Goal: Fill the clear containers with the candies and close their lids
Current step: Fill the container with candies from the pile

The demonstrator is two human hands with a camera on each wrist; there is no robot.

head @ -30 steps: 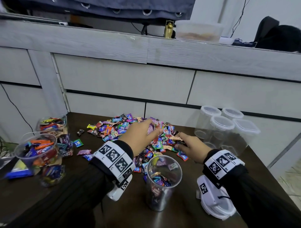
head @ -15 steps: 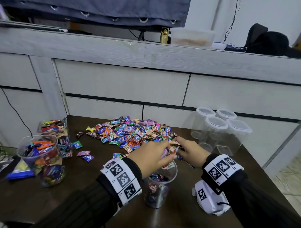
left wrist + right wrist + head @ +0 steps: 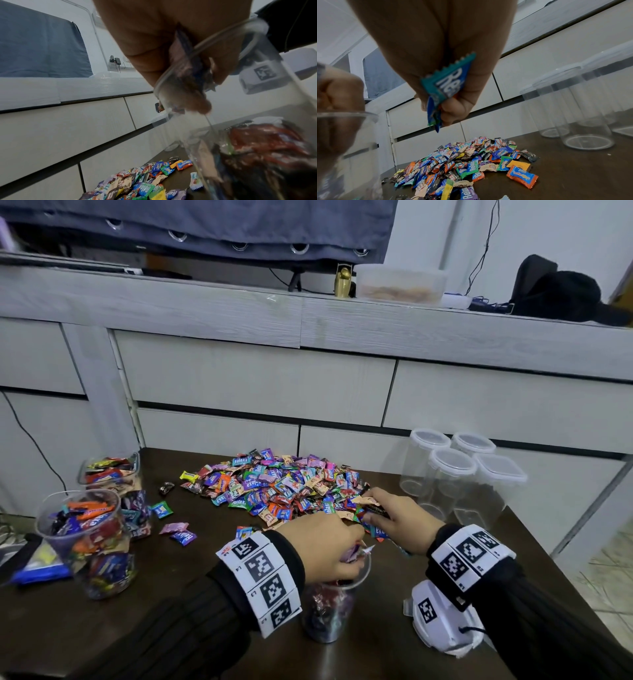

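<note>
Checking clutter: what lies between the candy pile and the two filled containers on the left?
Head view: loose wrapped candies on dark table between candy pile and filled containers.

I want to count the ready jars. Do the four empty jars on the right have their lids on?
Yes, the four empty jars by the table's right edge each carry a white-rimmed lid on top, and nothing lies inside them.

A dark table [image 3: 102, 638] stands against a pale grey cabinet [image 3: 260, 392] with drawers. At 12 o'clock a blue curtain [image 3: 205, 220] hangs; at 2 o'clock, white wall [image 3: 548, 231]. Tiled floor [image 3: 609, 583] shows at 4 o'clock.
</note>
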